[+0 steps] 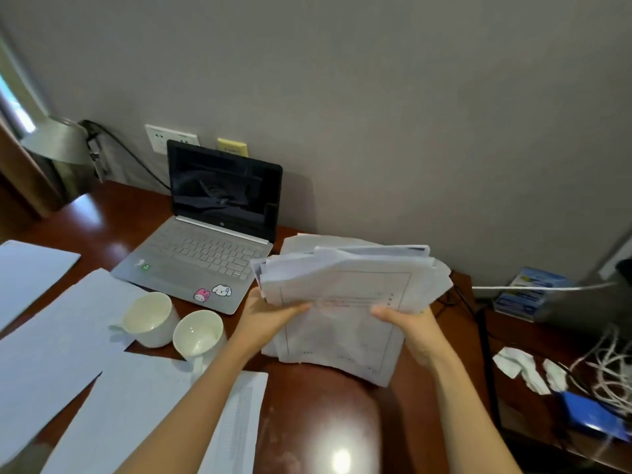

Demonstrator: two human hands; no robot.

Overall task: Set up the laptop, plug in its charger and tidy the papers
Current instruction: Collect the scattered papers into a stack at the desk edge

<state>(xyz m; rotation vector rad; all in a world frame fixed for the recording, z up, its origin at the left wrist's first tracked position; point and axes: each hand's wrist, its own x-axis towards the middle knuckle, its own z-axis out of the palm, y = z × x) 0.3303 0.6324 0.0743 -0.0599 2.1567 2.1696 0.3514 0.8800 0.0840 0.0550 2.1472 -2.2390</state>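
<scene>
Holding a rumpled stack of papers (345,302) with both hands, raised above the dark red-brown desk (318,422). Left hand (270,319) grips the stack's left edge, thumb curled over the top sheet. Right hand (410,323) grips the right side, thumb on top, fingers hidden underneath. Stack is uneven, sheets fanned and offset, near corner drooping toward the desk.

Nearest on the left: loose sheets (68,354) lying flat on the desk, overlapping, one printed sheet (239,415) passing under the left forearm. Another loose sheet (27,275) further left.

Just beyond those: two white cups (171,323), upright, side by side, touching or nearly so; can't tell which.

Behind the cups: laptop (208,241) open on the desk, silver keyboard deck, screen dark, small green light on the palm rest, two cartoon stickers (213,292) at the near edge. It sits left of the held stack.

Right side, a lower surface next to the desk: crumpled white scraps (523,367), tangle of white cable (608,371), a blue item (595,419) partly under the cable, and a blue-and-white box (526,292) against the wall.

Far: wall socket plate (171,138) just behind the laptop lid, yellow plate (233,147) beside it. Black cord (130,152) runs along the wall at left, near a metal lamp (58,142). Can't tell whether a charger is plugged into the laptop.
</scene>
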